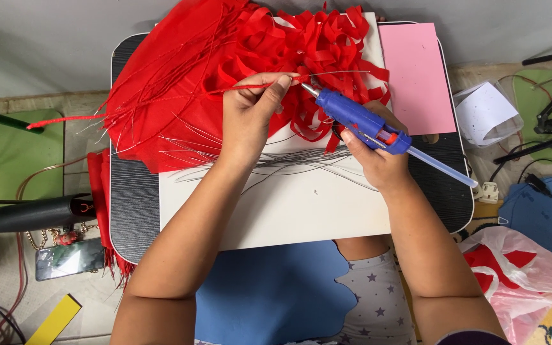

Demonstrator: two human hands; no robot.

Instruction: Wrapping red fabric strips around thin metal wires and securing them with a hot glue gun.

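Blue glue gun [363, 123] is clenched in your right hand [378, 160], nozzle meeting the red-wrapped wire [237, 87] pinched by your left hand [250, 118], near the table's [289, 211] far edge.

Both bare forearms entered from 6 o'clock edge, converging toward 12 o'clock. Left hand [247, 118] sat at about 11 o'clock from frame centre, back of hand up, thumb and forefinger pinched together at top, pointing toward 2 o'clock. Right hand [378, 156] lay at about 2 o'clock from centre, fingers curled in closed grip, index finger extended forward, wrist bent slightly inward. 2 hands near, not touching.
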